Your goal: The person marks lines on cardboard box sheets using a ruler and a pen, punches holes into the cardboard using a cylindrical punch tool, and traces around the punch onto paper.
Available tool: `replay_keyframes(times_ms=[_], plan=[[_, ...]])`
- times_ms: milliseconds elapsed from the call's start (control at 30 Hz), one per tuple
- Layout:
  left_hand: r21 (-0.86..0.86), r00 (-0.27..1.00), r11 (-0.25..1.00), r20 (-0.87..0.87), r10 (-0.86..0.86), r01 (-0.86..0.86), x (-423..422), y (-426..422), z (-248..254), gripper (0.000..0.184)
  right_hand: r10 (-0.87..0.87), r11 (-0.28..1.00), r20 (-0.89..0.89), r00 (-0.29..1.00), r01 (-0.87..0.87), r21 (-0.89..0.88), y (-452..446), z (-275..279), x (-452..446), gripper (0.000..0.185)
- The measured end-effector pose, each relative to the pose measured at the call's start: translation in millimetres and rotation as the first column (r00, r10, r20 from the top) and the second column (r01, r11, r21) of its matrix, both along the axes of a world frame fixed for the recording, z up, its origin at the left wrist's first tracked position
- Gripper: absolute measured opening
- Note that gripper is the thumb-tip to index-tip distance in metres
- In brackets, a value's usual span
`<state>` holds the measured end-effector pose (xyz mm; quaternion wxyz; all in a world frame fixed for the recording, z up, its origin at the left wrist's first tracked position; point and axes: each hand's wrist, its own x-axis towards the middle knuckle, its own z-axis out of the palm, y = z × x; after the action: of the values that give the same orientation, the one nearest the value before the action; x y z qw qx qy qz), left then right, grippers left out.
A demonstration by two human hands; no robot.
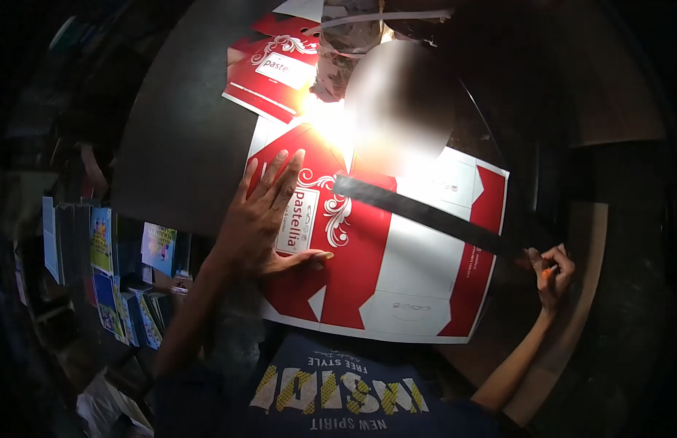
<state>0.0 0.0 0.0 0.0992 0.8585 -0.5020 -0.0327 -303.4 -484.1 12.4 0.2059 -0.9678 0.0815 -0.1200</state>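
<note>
My left hand lies flat with its fingers spread on a red and white printed cardboard sheet marked "pastellia". The thumb reaches right, below the white label. My right hand is closed beyond the sheet's right edge. A small orange bit shows between its fingers; I cannot make out what it belongs to. A long dark flat strip runs slantwise above the sheet, from the middle to close by the right hand. Whether the fingers grip the strip is unclear.
A blurred round lamp-like head hangs over the sheet's far edge beside a bright glare. Another red printed piece lies at the far left on the dark table. Stacked books stand lower left.
</note>
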Motion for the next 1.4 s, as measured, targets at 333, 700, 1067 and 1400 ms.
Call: replay_keyframes(times_ms=[333, 700, 1067, 1400], plan=[[-0.345, 0.947, 0.926, -0.318, 0.039, -0.154, 8.2, -14.7, -1.9, 0.064, -0.071, 0.992, 0.031, 0.997, 0.073, -0.102, 80.6, -3.5, 91.8, 0.054], [-0.317, 0.952, 0.901, -0.024, 0.306, -0.297, 62.7, -18.5, 0.1, 0.066, 0.039, 0.969, 0.386, 0.922, 0.06, -0.239, 55.9, -35.9, 49.4, 0.043], [-0.07, 0.918, 0.916, 0.012, 0.397, -0.395, 46.0, -0.2, -10.5, 0.073, 0.037, 0.968, 0.068, 0.997, -0.019, -0.25, 45.8, -26.8, 48.5, 0.062], [0.093, 0.983, 0.98, -0.027, 0.18, -0.176, 20.6, 23.1, 0.5, 0.092, -0.026, 0.988, 0.181, 0.983, 0.053, -0.148, 10.8, -24.3, 30.8, 0.037]])
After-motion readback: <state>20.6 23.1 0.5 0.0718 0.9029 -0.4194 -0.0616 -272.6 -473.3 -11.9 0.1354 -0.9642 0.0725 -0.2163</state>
